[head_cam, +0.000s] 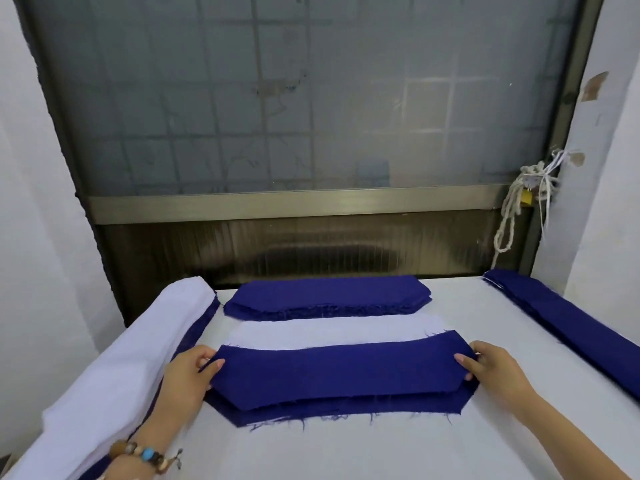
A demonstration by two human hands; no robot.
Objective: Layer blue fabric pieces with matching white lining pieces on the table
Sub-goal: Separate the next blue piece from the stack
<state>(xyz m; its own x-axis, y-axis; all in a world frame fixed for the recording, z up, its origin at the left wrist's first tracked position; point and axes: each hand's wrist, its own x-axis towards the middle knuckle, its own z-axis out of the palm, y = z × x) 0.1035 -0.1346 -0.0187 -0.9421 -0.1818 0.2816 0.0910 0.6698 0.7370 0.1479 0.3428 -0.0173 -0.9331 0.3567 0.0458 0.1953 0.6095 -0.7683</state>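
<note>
From the head camera, a blue fabric piece with pointed ends lies crosswise low in the middle of the white-covered table. The left hand pinches its 9 o'clock tip, thumb on top and fingers curled beneath. The right hand pinches the 3 o'clock tip the same way.

The held piece rests over a lower blue layer, whose frayed edge shows just past it at 6 o'clock. Touching it at 12 o'clock, and partly covered by it, is a flat white lining piece. Further toward 12 o'clock, near the table's far edge, sits a stack of blue pieces of the same shape.

At 9 o'clock a thick pile of white fabric runs along the left side of the table, with blue cloth showing under its edge. At 3 o'clock long blue strips lie along the right side, well apart from the hands.

A beaded bracelet circles the left wrist at 7 o'clock. Beyond the table, at 12 o'clock, is a frosted window, with a knotted white cord hanging at 2 o'clock.
</note>
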